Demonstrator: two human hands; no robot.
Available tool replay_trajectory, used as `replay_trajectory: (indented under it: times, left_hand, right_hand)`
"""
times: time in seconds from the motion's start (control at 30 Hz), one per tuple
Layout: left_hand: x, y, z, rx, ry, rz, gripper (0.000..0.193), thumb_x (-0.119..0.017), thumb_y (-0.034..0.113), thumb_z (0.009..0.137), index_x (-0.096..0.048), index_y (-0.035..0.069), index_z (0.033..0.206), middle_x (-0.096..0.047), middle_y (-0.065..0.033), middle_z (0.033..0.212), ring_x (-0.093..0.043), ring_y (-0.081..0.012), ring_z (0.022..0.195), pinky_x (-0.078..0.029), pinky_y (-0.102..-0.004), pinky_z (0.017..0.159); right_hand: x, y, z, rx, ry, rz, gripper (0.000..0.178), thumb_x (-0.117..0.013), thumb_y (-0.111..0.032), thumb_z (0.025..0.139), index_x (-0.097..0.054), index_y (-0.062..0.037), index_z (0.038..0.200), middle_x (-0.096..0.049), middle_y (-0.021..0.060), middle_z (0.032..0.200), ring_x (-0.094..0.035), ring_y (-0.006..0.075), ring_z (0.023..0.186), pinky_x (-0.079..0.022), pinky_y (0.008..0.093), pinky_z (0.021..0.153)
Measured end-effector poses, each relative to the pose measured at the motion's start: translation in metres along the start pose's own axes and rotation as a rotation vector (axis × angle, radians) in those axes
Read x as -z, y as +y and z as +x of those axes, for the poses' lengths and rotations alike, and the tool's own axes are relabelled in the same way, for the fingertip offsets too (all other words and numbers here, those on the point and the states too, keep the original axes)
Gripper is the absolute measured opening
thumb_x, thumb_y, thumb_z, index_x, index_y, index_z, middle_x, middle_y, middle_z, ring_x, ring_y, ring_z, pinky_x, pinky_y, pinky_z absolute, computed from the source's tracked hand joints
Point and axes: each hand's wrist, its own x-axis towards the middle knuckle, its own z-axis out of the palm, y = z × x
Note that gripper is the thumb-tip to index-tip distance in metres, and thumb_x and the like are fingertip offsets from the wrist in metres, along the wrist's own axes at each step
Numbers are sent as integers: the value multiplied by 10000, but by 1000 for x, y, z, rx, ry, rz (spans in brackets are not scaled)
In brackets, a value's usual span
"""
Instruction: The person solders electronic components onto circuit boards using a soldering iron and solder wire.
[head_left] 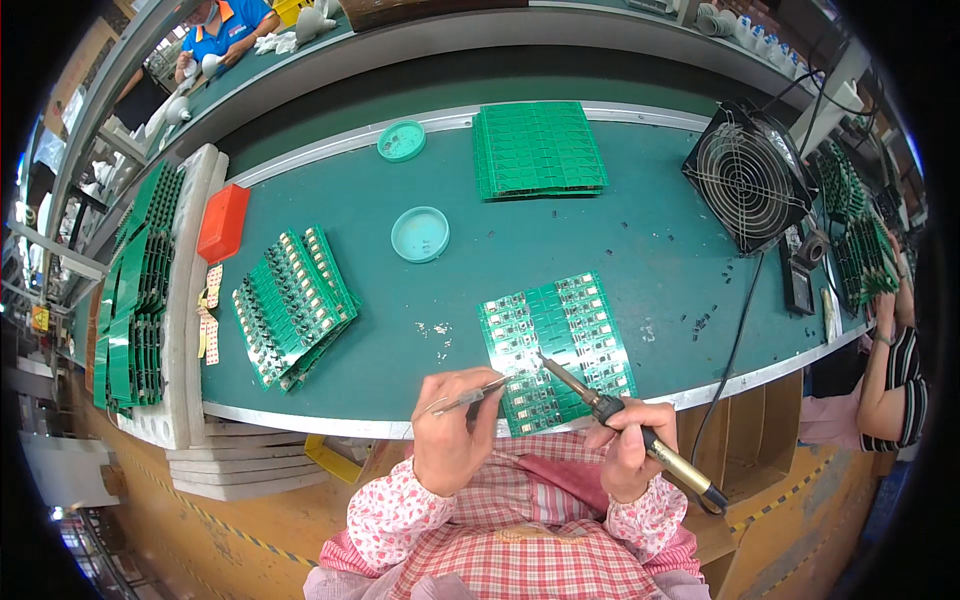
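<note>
A green circuit board panel [545,310] with rows of small parts lies flat in front of me at the table's near edge. My right hand [632,450] is wrapped round a soldering iron [605,405]; its tip is over the middle of the panel. Pinched in my left hand [452,425] is a slim silver tool that looks like tweezers [470,396], pointing at the panel's left side. Whether either tip touches the board is too small to tell. Tiny pale parts [440,328] and loose black parts [700,322] are scattered either side of the panel.
Behind stands a stack of bare green panels [540,150]. Populated panels [295,305] are piled at left, near a red box [222,222]. Two turquoise dishes [420,235] sit mid-table. At right are a black fan [742,180] and the iron's cord [738,350]. Another person's arm [878,370] is farther right.
</note>
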Motion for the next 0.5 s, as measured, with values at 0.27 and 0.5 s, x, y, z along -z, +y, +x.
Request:
replay_trajectory:
  times: [0.27,0.5]
  left_hand:
    - [0,0,1,-13,6,3,229,-710,-63,817,-654,21,1023,-711,-108,995,-636,-273,903,-512,-358,775]
    - [0,0,1,-17,11,9,231,-712,-60,816,-656,23,1024,-712,-106,994,-637,-278,910,-510,-365,784]
  right_hand:
    - [0,-6,2,156,-27,77,186,-542,-220,984,-553,-36,965,-651,62,592,-588,148,488,-483,307,504]
    - [0,-9,3,162,-46,41,190,-537,-235,988,-545,-47,967,-661,52,600,-574,140,477,-467,300,501]
